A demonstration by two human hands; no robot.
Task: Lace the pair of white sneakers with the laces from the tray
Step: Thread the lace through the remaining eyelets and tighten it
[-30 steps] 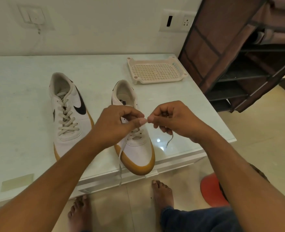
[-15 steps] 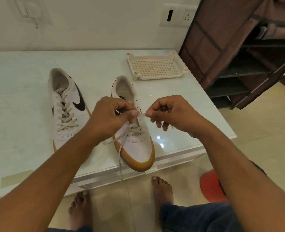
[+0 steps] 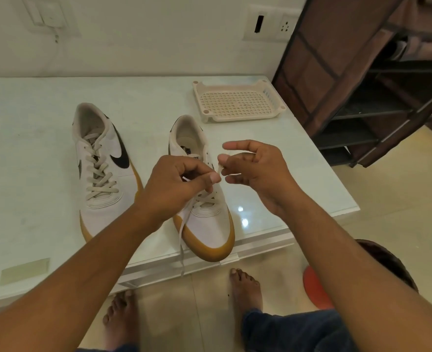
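Note:
Two white sneakers with tan soles stand on the pale table (image 3: 32, 199). The left sneaker (image 3: 100, 171) has a black swoosh and is laced up to its top. The right sneaker (image 3: 204, 219) carries a white lace (image 3: 183, 232) across its lower eyelets; one end trails over the table's front edge. My left hand (image 3: 179, 186) is over this shoe's eyelets and pinches the lace between thumb and fingers. My right hand (image 3: 253, 168) pinches the lace's other tip just right of the left thumb, index finger raised. The cream tray (image 3: 237, 102) at the back right holds nothing.
A brown fabric shoe rack (image 3: 362, 80) stands right of the table. My bare feet (image 3: 245, 288) are on the tiled floor below the table's front edge, beside a red stool (image 3: 314, 288). A strip of tape (image 3: 24, 271) lies at the table's front left.
My right hand has drawn slightly to the right and loosened, its index finger lifting away. The left hand keeps pinching the lace over the right sneaker. The camera view has tilted a little.

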